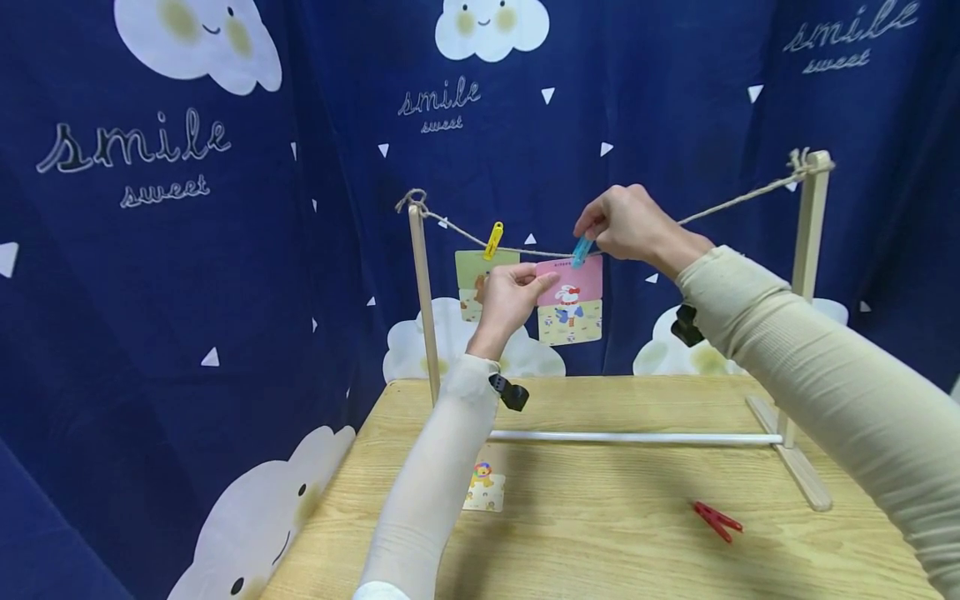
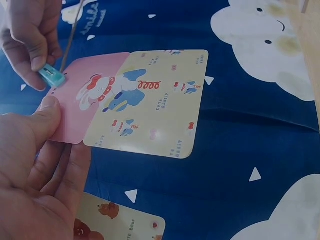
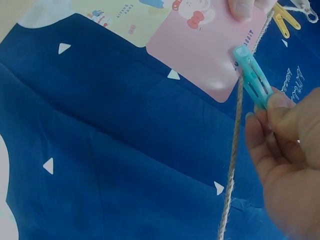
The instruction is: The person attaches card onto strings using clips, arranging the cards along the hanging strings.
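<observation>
A pink and yellow rabbit card (image 1: 570, 302) hangs at the twine (image 1: 735, 200) strung between two wooden posts. My left hand (image 1: 536, 283) pinches the card's pink left edge, thumb on the front (image 2: 46, 116). My right hand (image 1: 588, 233) pinches a light blue clothespin (image 1: 581, 250), whose tip sits on the card's top edge beside the twine (image 3: 234, 150). In the right wrist view the clothespin (image 3: 253, 76) meets the pink corner (image 3: 210, 45). A yellow clothespin (image 1: 492, 240) holds a green card (image 1: 474, 271) on the line to the left.
A red clothespin (image 1: 717, 521) and another small card (image 1: 484, 488) lie on the wooden table (image 1: 600, 533). The frame's white crossbar (image 1: 637, 437) and wooden feet (image 1: 795, 467) stand on it. A navy cloud-print curtain (image 1: 187, 292) hangs behind.
</observation>
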A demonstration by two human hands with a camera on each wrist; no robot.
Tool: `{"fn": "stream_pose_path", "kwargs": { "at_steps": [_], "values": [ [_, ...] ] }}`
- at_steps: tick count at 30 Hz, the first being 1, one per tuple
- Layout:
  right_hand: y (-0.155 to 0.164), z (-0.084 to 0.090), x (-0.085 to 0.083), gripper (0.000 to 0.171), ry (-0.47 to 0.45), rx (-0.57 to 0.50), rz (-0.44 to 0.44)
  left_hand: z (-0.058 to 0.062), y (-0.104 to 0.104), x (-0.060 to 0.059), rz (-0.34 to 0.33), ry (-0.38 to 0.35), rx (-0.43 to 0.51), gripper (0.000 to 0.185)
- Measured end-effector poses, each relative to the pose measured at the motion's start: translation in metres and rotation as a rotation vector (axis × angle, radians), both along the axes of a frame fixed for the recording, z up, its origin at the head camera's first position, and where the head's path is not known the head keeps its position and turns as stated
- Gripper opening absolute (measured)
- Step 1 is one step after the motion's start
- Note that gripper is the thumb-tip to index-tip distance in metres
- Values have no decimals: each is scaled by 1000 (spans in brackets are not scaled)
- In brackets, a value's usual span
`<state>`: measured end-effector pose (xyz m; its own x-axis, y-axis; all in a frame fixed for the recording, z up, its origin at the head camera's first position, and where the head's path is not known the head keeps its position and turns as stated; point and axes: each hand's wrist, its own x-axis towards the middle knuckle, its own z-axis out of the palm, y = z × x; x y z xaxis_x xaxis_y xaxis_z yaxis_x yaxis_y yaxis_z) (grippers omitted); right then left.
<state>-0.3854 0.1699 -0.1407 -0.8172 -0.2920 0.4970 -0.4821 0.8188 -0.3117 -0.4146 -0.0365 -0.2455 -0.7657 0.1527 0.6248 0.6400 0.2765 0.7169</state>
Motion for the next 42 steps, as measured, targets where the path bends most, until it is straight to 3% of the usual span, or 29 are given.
{"fn": "stream_pose_path", "kwargs": {
  "at_steps": [15,42],
  "values": [
    [2,0,0,27,-12,26,6,0,1,1,-20,2,11,42],
    [3,2,3,31,-21,83,-6,0,2,1,42,11,-22,41]
  ]
}}
